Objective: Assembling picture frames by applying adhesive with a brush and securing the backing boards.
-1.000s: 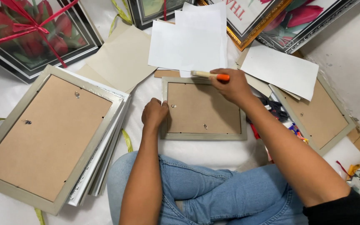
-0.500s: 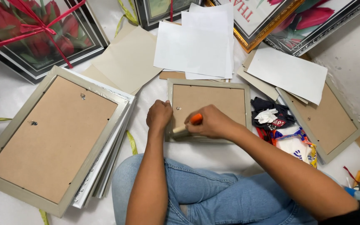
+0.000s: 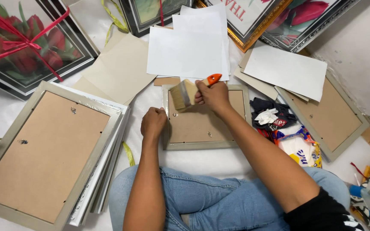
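Item: small frame (image 3: 206, 145), face down on the floor just ahead of my knees, brown backing board up, grey border all round. It lies between my two hands.

Left hand (image 3: 153, 122): closed in a fist, knuckles resting against the frame's left border, holding nothing that I can see.

Right hand (image 3: 213, 96): closed around the orange handle of a brush (image 3: 185, 94). The bristles point left and sit over the upper left part of the backing board; whether they touch the board I cannot tell.

Item: white sheets (image 3: 187, 49), several overlapped, on the floor just beyond the frame's far edge.

Item: stack of larger frames (image 3: 48, 149), face down, at the left side of the floor, top one showing brown backing with a small hanger.

Item: another face-down frame (image 3: 326, 115) at the right, a white sheet (image 3: 285, 70) lying partly over its far corner.

Item: dark cloth (image 3: 275, 113) with a crumpled white scrap on it, just right of the small frame; a printed plastic bag (image 3: 300, 147) near it, contents not clear.

Item: framed flower pictures, one tied with red ribbon (image 3: 20, 47) at the far left corner, others (image 3: 279, 19) along the far edge.

My jeans (image 3: 206, 201) fill the near edge.
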